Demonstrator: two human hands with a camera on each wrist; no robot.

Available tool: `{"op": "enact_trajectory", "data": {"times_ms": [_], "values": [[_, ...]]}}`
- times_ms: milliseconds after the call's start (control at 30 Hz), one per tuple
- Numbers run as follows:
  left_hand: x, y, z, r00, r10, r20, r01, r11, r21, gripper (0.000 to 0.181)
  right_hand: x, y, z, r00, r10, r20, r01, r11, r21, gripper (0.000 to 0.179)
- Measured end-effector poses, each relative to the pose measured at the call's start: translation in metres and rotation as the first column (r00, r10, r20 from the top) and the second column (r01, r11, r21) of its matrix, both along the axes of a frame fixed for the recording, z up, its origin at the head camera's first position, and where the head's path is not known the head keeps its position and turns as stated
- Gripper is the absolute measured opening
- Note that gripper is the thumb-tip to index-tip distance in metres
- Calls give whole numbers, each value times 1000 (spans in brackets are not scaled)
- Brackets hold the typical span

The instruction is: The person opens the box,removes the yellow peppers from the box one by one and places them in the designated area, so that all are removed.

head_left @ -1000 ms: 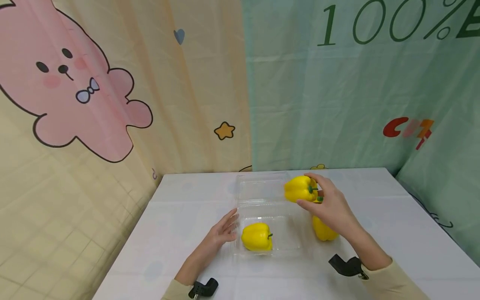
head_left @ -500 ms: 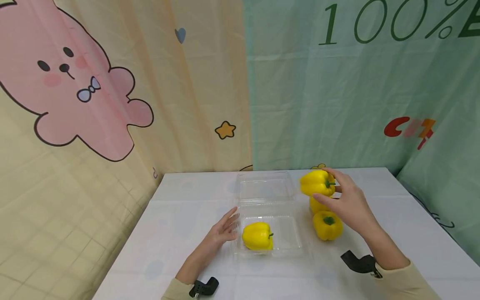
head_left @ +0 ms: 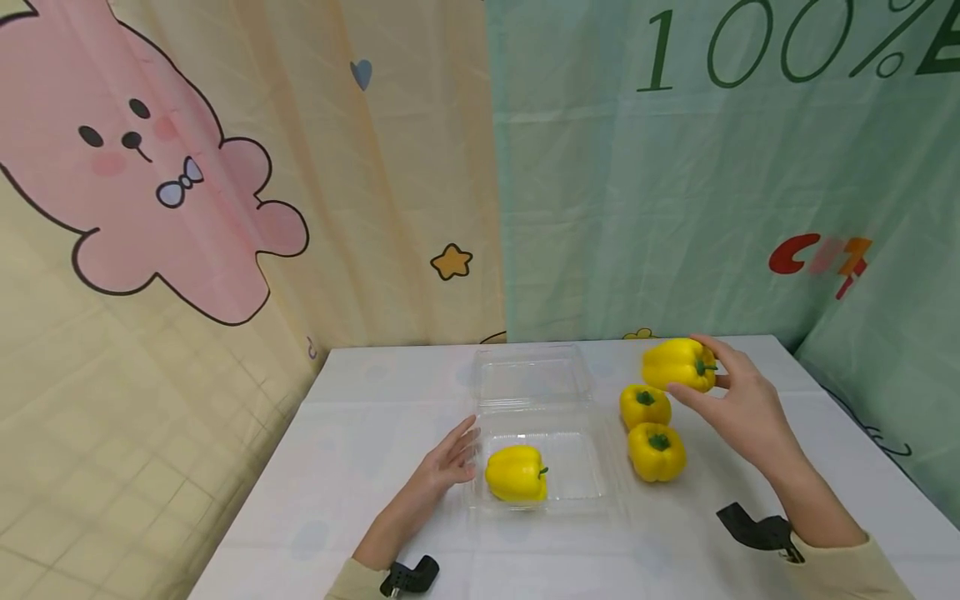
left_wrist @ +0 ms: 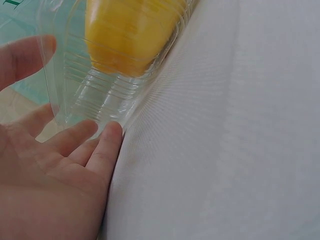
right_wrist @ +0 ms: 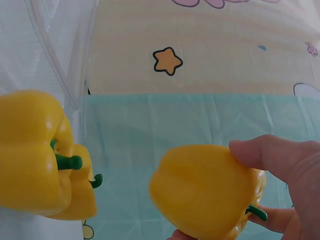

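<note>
My right hand (head_left: pixel 750 412) holds a yellow bell pepper (head_left: pixel 677 364) in the air at the back right, thumb on one side and fingers on the other. Its green stem points toward my palm in the right wrist view. My left hand (head_left: pixel 442 467), its fingers loosely extended, rests against the left wall of a clear plastic clamshell box (head_left: pixel 573 467). The fingertips (left_wrist: pixel 112 131) meet the box's ribbed side low down, near the tabletop. Inside the box, on the left, lies another yellow bell pepper (head_left: pixel 515 473), stem to the right.
Two more yellow bell peppers, a rear one (head_left: pixel 645 405) and a front one (head_left: pixel 657 452), stand on the white table (head_left: pixel 337 492) right of the box. The box's lid (head_left: pixel 532 375) lies folded back. Printed curtains (head_left: pixel 405 167) hang behind the table.
My right hand has carried its bell pepper rightward, from beside the lid to beyond the two standing peppers, which now show fully. The left hand stays at the box.
</note>
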State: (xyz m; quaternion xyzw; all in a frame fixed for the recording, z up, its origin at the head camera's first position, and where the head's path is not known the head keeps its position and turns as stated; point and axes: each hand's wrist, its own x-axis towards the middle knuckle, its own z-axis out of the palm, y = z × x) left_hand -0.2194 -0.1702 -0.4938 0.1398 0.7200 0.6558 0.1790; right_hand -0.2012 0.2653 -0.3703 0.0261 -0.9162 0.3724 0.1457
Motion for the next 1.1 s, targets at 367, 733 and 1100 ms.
{"op": "enact_trajectory", "data": {"times_ms": [367, 733, 1100], "values": [[1, 0, 0, 1000, -2, -11, 2, 1000, 2, 77, -1, 20, -12, 998, -53, 34, 53, 999, 3, 89], [1, -1, -2, 1000, -8, -7, 8, 1000, 5, 78, -5, 36, -35, 990, -124, 67, 125, 992, -7, 89], [0, -1, -2, 1000, -15, -11, 16, 1000, 9, 76, -13, 46, -56, 991, -124, 52, 122, 992, 46, 84]]}}
